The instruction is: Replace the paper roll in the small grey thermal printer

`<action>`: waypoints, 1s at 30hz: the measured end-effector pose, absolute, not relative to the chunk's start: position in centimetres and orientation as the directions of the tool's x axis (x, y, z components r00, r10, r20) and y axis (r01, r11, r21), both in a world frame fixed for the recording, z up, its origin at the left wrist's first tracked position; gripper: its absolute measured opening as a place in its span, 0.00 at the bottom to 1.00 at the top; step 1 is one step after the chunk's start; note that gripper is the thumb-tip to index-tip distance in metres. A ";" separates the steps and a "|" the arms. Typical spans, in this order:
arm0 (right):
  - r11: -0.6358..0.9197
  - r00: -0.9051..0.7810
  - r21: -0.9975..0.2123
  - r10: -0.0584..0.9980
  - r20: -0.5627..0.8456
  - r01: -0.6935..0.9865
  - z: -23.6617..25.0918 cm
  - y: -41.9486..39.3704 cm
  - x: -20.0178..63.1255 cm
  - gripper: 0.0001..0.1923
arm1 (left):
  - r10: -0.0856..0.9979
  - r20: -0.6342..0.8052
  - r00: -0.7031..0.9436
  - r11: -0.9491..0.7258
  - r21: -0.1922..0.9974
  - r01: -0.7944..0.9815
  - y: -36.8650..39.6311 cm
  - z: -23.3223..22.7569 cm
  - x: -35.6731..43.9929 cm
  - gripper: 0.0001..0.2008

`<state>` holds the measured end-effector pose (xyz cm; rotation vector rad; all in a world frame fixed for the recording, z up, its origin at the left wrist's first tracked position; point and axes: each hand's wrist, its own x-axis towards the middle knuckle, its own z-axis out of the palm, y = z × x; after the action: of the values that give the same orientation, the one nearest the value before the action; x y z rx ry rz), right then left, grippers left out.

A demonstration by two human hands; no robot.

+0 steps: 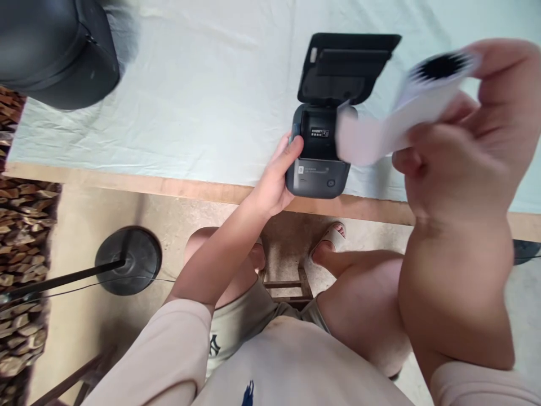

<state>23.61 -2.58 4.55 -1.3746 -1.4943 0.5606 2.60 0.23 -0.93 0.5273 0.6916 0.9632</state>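
Observation:
My left hand (281, 175) grips the left side of a small black label printer (316, 179), its thumb over the edge of the paper bay. The printer's lid (346, 67) is swung up, and a small printed sticker shows inside the bay. Up at the right, my right hand (473, 118) is closed around a white paper roll (426, 101) with a dark, jagged-looking core. A loose end of its paper curls left to the printer's right edge; whether it touches is unclear. The roll and right hand are blurred.
A pale cloth (203, 96) covers the wooden-edged table. A black zipped case (59, 51) stands at the far left. Below the table are a round black stand base (129, 260) with a pole and thin cable, and stacked firewood (25, 237) on the left.

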 end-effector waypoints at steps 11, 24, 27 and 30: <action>0.297 0.219 -0.895 0.898 0.380 0.334 -4.8 -3.2 23.3 0.22 | 0.840 -0.406 0.359 0.541 0.587 -0.602 0.8 -0.1 2.9 0.26; 0.225 0.193 -0.709 0.868 0.458 0.668 -5.8 -4.2 25.2 0.21 | 0.858 -0.389 0.336 0.514 0.660 -0.547 1.3 -0.1 3.1 0.35; 0.214 0.162 -0.698 0.888 0.430 0.683 -6.4 -3.7 25.4 0.18 | 0.853 -0.419 0.311 0.522 0.666 -0.533 1.4 -0.3 3.0 0.35; 0.124 0.164 -0.692 0.928 0.335 0.711 -5.7 -3.8 25.0 0.16 | 0.853 -0.408 0.325 0.521 0.684 -0.510 1.6 -0.5 3.1 0.36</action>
<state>24.95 -3.75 -5.70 -1.6378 -1.5977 0.3398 3.06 1.57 -0.48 0.4814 0.8310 0.9399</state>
